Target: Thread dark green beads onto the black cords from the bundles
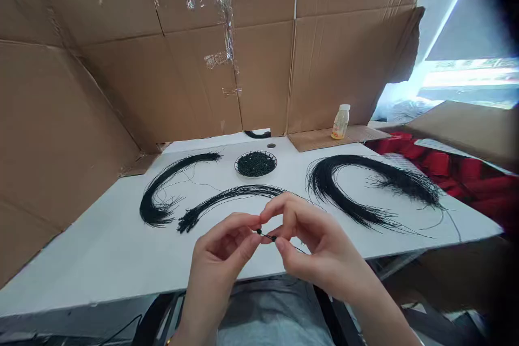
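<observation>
Left hand: the left hand (219,259) is nearly closed, thumb and forefinger pinching a thin black cord (266,235) beside a small round black bead (259,231).
Right hand: the right hand (312,246) is also pinching that cord, beside a second small round black bead (273,238).
Cord: held between the hands, its long axis running nearly sideways, in front of a shallow round bowl of black beads (255,164).
Around the bowl: curved bundles of black cords (348,158) lie on either side, on the white table (121,259).

Two bare hands are raised close together, palms turned inward; the left hand (219,265) pinches between thumb and bent index finger, and the right hand (320,243) pinches the same way, their fingertips (255,223) nearly meeting at the centre; the left forearm (194,324) and right forearm (377,303) slope down and outward.
</observation>
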Demonstrator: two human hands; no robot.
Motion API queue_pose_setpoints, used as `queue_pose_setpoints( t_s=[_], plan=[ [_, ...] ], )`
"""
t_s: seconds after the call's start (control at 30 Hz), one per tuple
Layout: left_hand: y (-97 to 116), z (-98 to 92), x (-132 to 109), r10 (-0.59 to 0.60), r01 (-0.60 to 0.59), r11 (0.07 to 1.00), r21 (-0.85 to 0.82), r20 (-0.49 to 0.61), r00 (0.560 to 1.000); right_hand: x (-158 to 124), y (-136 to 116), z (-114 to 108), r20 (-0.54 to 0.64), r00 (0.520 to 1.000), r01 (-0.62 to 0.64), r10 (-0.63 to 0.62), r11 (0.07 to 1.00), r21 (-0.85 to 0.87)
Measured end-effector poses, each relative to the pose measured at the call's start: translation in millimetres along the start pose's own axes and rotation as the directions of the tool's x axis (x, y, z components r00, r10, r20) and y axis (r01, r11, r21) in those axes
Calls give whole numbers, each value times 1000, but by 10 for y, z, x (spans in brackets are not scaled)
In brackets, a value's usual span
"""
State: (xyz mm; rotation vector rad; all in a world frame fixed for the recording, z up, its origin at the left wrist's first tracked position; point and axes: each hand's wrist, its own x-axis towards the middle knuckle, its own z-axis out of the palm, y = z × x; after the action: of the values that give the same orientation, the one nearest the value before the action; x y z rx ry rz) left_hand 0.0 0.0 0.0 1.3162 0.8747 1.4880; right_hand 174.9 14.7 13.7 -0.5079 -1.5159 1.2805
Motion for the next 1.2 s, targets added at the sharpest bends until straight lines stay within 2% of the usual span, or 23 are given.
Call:
queue_pose_setpoints(
  t_s=[0.13,0.43,0.67,0.8,1.03,1.2],
  plan=[
    [5,27,-11,-11,11,1000,19,-30,999,-5,13,-4,3,1000,9,-9,1000,-15],
    [50,76,-48,69,-55,988,147,-95,993,-21,10,0,13,999,34,-33,988,-150],
    [34,75,-60,67,-49,987,153,-115,991,-5,19,-6,30,999,27,-23,992,-127],
    [39,76,-59,81,-66,985,160,-91,993,18,34,2,8,1000,23,-22,996,-90],
    [13,92,-39,106,-100,994,54,-136,985,40,30,37,-22,999,24,-24,1000,-5],
    [-11,89,-38,110,-109,994,16,-103,989,33,36,53,-25,999,28,-28,1000,-3]
  ],
)
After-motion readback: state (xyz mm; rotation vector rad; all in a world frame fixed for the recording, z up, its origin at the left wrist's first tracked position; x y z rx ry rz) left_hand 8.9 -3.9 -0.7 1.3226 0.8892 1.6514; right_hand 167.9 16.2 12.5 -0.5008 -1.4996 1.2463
